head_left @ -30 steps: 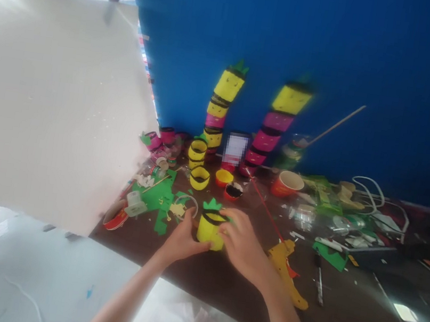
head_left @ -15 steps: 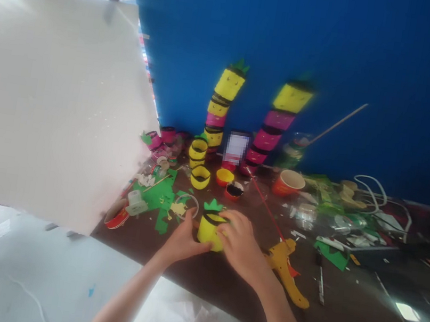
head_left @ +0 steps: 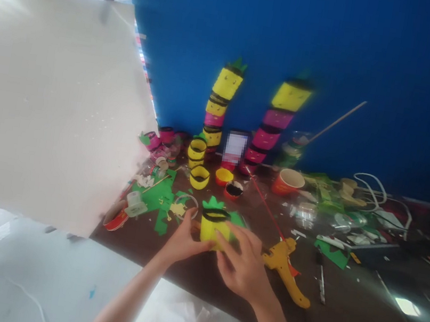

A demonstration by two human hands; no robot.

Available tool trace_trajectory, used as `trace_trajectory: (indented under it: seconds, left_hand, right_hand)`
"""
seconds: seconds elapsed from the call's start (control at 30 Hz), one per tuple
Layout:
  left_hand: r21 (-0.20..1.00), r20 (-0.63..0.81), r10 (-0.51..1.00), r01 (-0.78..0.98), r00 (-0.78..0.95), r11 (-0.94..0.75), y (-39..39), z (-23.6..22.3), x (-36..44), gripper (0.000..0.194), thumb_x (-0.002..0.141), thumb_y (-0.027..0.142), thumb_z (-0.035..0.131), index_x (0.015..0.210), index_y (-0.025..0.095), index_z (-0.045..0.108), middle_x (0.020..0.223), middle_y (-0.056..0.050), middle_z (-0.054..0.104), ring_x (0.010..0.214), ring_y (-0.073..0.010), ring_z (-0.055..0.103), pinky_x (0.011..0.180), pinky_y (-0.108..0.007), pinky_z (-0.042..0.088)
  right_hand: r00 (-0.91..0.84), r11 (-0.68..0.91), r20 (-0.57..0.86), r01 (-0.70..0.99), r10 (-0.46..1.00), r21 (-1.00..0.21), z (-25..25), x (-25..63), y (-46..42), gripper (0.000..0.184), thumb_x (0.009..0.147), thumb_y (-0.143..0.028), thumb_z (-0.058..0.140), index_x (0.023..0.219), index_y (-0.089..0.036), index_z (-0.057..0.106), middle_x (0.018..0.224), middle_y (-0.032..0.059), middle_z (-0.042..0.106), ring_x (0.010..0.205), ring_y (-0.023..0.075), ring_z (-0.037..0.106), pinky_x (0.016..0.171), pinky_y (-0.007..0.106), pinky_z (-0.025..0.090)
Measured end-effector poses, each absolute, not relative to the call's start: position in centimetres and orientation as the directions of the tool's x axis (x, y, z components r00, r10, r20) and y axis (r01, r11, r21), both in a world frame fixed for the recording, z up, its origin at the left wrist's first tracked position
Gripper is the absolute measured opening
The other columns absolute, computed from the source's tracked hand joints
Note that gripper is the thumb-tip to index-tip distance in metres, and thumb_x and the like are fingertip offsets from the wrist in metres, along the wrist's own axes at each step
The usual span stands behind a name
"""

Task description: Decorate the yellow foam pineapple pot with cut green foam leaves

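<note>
Upright at the front of the brown table stands a yellow cup [head_left: 208, 230] with a black band round its rim and a green zigzag paper piece [head_left: 213, 203] standing up behind the rim. My left hand [head_left: 186, 240] grips the cup's left side, thumb across its lower front. At the right, my right hand [head_left: 242, 262] has its fingers stretched and apart, a fingertip against the cup's front. Behind that hand, a green patch [head_left: 237, 219] shows beside the cup. A yellow glue gun [head_left: 284, 263] lies just right of my right hand.
Two tall stacks of yellow and pink cups, a left stack [head_left: 216, 113] and a right stack [head_left: 271, 126], lean near the blue wall. Small yellow cups [head_left: 199, 178], a red paper cup [head_left: 289, 183], a tape ring [head_left: 187, 206], green paper scraps [head_left: 159, 196] and a pen [head_left: 321, 282] surround the work.
My right hand has loosened from the cup's right side and moved down, its fingers now more spread. More of the cup's rim shows. My left hand keeps its hold.
</note>
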State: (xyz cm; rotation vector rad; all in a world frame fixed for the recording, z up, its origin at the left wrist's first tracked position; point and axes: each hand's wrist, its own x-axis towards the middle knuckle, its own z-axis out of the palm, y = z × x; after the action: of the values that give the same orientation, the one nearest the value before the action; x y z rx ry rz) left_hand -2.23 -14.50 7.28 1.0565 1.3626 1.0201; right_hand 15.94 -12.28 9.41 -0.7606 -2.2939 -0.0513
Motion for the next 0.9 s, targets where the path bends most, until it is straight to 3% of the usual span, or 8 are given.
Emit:
trace_trajectory:
  seconds: [0.5,0.77,0.9]
  left_hand:
    - [0.974,-0.201,0.973,0.086,-0.110,0.211,-14.9,7.7,-1.5,0.090,0.063,0.036,0.074,0.133,0.020,0.019,0.098,-0.009,0.059,0.093,-0.0224,0.058,0.084,-0.038,0.045]
    - [0.973,-0.193,0.971,0.101,-0.144,0.209,-15.1,7.5,-1.3,0.090,0.061,0.034,0.075,0.132,0.021,0.021,0.096,-0.007,0.058,0.091,-0.0219,0.058,0.084,-0.038,0.044]
    - [0.968,-0.217,0.965,0.091,-0.150,0.232,-15.0,7.6,-1.1,0.089,0.061,0.035,0.075,0.132,0.020,0.022,0.094,-0.007,0.059,0.090,-0.0225,0.058,0.082,-0.038,0.045]
  right_hand:
    - [-0.567,0.784,0.584,0.584,0.580,-0.211,8.9,15.6,-13.1,0.044,0.078,-0.021,0.053,0.121,-0.015,0.053,0.127,0.0180,0.043,0.111,0.0325,0.043,0.087,0.048,0.038]
    - [-0.568,0.767,0.601,0.630,0.562,-0.123,8.9,15.3,-13.5,0.042,0.079,-0.024,0.054,0.119,-0.014,0.055,0.132,0.0180,0.039,0.107,0.0323,0.046,0.084,0.046,0.038]
    - [-0.565,0.755,0.574,0.638,0.592,-0.151,8.5,15.6,-13.6,0.048,0.080,-0.026,0.051,0.126,-0.014,0.049,0.135,0.0194,0.035,0.109,0.0335,0.044,0.084,0.047,0.038]
